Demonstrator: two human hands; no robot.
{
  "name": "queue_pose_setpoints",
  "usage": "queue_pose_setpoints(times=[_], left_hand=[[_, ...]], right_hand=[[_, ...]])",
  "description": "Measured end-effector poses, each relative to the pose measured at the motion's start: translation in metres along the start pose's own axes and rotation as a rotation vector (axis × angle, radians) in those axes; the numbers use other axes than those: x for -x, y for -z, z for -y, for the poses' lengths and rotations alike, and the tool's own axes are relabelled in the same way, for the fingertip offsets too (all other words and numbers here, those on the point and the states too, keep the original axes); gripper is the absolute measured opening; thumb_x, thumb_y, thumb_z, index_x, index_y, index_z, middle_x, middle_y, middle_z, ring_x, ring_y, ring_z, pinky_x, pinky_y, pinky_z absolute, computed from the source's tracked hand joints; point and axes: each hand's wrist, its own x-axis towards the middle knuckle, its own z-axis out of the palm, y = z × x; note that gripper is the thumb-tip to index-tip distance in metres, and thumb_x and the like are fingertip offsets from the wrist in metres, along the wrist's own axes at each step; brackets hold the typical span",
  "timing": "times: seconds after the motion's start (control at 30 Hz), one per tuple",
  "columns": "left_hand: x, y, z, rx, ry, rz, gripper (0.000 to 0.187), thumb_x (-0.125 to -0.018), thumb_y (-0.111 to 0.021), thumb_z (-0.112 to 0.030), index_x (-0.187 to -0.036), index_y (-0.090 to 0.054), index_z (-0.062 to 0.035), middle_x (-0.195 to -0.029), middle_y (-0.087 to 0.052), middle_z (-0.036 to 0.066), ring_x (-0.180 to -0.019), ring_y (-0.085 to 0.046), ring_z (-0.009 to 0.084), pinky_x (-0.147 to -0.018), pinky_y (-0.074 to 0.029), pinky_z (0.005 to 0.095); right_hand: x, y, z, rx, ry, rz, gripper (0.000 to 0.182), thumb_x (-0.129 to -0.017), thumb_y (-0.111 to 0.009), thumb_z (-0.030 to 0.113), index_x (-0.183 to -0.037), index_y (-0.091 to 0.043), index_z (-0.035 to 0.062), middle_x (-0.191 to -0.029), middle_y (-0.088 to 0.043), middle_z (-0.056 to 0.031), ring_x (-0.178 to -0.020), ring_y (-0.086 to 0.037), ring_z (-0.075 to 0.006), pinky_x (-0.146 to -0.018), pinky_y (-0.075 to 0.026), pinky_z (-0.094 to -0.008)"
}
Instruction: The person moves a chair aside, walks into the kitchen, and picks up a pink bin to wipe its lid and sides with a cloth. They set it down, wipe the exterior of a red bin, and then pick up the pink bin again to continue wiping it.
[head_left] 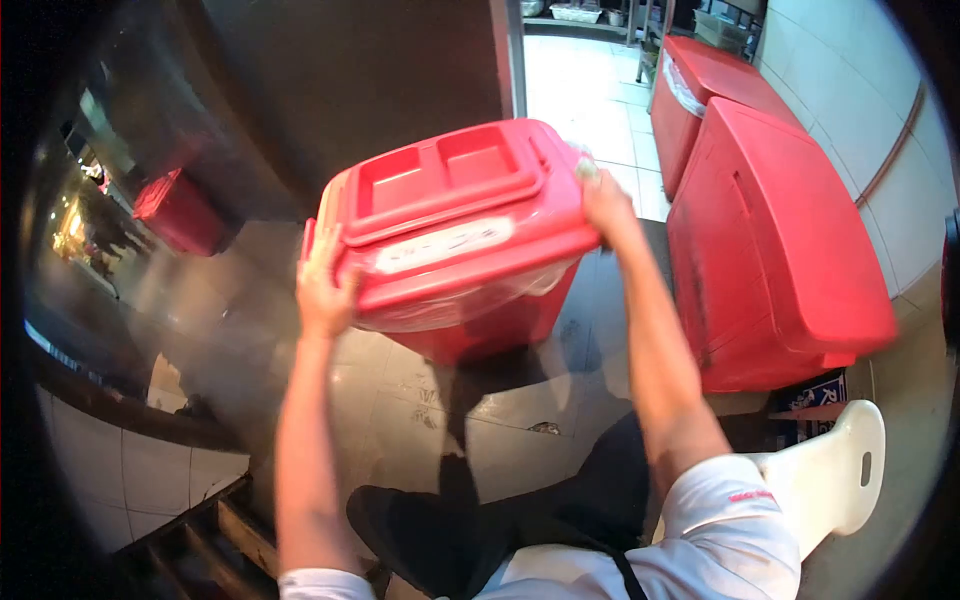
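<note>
In front of me a red bin (480, 335) stands on the tiled floor, a clear plastic liner (470, 300) folded over its rim. Its red lid (440, 190) has two recessed panels and a white label (444, 245) with dark writing along the near edge. My left hand (325, 290) grips the lid's left side, thumb on the near edge and fingers along the side. Around the lid's right edge my right hand (607, 208) is closed, with a small pale greenish thing (586, 170) at its fingertips, too blurred to name.
Two more red bins (770, 250) (715, 75) line the tiled wall at right. A white plastic chair (835, 470) is close on my right. Another red bin (180, 212) stands far left. Behind the bin, a doorway (590, 90) opens onto a bright tiled floor.
</note>
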Motion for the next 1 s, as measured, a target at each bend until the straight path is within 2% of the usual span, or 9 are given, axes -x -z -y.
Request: queue_pose_setpoints(times=[0.07,0.13,0.2,0.27,0.33,0.43,0.53,0.7,1.0], left_hand=[[-0.027,0.014,0.058,-0.333,0.002,0.199,0.061,-0.097,-0.045,-0.054,-0.148,-0.043,-0.0223,-0.154,-0.04,0.011,-0.145,-0.028,0.0367,-0.106,-0.008,0.0776],[-0.064,0.031,0.077,-0.789,0.102,0.419,0.055,-0.101,-0.036,-0.051,-0.153,-0.031,-0.0328,-0.156,-0.032,0.013,-0.145,-0.025,0.0375,-0.108,-0.008,0.0759],[-0.093,0.037,0.08,-0.991,0.264,0.427,0.058,-0.099,-0.035,-0.056,-0.152,-0.031,-0.0328,-0.155,-0.034,0.015,-0.141,-0.034,0.0377,-0.103,-0.013,0.0782],[-0.113,0.037,0.058,-0.608,0.294,0.278,0.059,-0.1,-0.035,-0.057,-0.151,-0.036,-0.028,-0.152,-0.039,0.016,-0.14,-0.039,0.036,-0.103,-0.013,0.0782],[-0.12,0.022,0.029,-0.087,0.366,0.184,0.063,-0.101,-0.035,-0.058,-0.147,-0.043,-0.0158,-0.146,-0.048,0.016,-0.136,-0.044,0.0303,-0.111,-0.024,0.0557],[-0.126,-0.032,0.041,0.451,0.29,0.344,0.072,-0.098,-0.043,-0.059,-0.141,-0.049,-0.0009,-0.14,-0.052,0.018,-0.134,-0.045,0.0266,-0.111,-0.034,0.036],[-0.114,-0.02,-0.013,-0.074,0.339,0.374,0.084,-0.089,-0.057,-0.062,-0.142,-0.046,0.0022,-0.151,-0.032,0.021,-0.141,-0.035,0.0308,-0.114,-0.031,0.0372],[-0.108,-0.012,-0.017,-0.249,0.22,0.436,0.083,-0.084,-0.065,-0.059,-0.145,-0.045,-0.0055,-0.149,-0.032,0.023,-0.136,-0.041,0.0354,-0.111,-0.036,0.0396],[-0.111,-0.014,-0.024,-0.311,0.245,0.443,0.074,-0.082,-0.071,-0.053,-0.137,-0.055,-0.0065,-0.147,-0.037,0.023,-0.133,-0.045,0.0339,-0.112,-0.036,0.0376]], right_hand=[[0.106,0.017,0.031,-0.072,0.031,-0.019,0.037,-0.099,-0.039,0.029,-0.119,-0.051,0.0003,-0.098,-0.063,-0.0338,-0.093,-0.06,-0.0537,-0.08,-0.048,-0.0589],[0.199,0.022,0.039,-0.234,0.27,-0.021,0.03,-0.096,-0.051,0.018,-0.123,-0.052,0.0064,-0.1,-0.064,-0.0322,-0.092,-0.059,-0.0548,-0.079,-0.049,-0.0558],[0.254,0.053,0.042,-0.545,0.15,0.565,0.03,-0.094,-0.056,0.018,-0.121,-0.055,0.0065,-0.104,-0.064,-0.0301,-0.096,-0.06,-0.0518,-0.081,-0.05,-0.0519],[0.269,0.054,-0.007,-0.485,0.152,0.237,0.028,-0.095,-0.058,0.022,-0.118,-0.058,0.0068,-0.103,-0.066,-0.0227,-0.094,-0.066,-0.0397,-0.083,-0.051,-0.045],[0.25,0.058,-0.053,-0.692,-0.232,0.113,0.031,-0.099,-0.055,0.03,-0.117,-0.057,0.0042,-0.099,-0.066,-0.0092,-0.09,-0.062,-0.0165,-0.08,-0.05,-0.0332],[0.221,0.08,-0.031,-0.556,-0.083,-0.142,0.032,-0.101,-0.051,0.026,-0.122,-0.056,0.0022,-0.105,-0.066,-0.0142,-0.094,-0.062,-0.0187,-0.084,-0.05,-0.0348],[0.203,0.06,0.03,-0.232,0.505,-0.308,0.036,-0.092,-0.063,0.019,-0.124,-0.057,0.0032,-0.109,-0.064,-0.0159,-0.101,-0.061,-0.0314,-0.089,-0.047,-0.0408],[0.195,0.003,0.079,-0.169,0.953,0.082,0.039,-0.09,-0.062,0.02,-0.125,-0.061,0.0026,-0.129,-0.057,-0.0233,-0.122,-0.052,-0.0419,-0.104,-0.041,-0.0498],[0.037,-0.059,0.127,-0.125,0.57,0.303,0.016,-0.088,-0.054,0.009,-0.094,-0.066,0.0017,-0.096,-0.068,-0.025,-0.091,-0.068,-0.0389,-0.082,-0.054,-0.0481]])
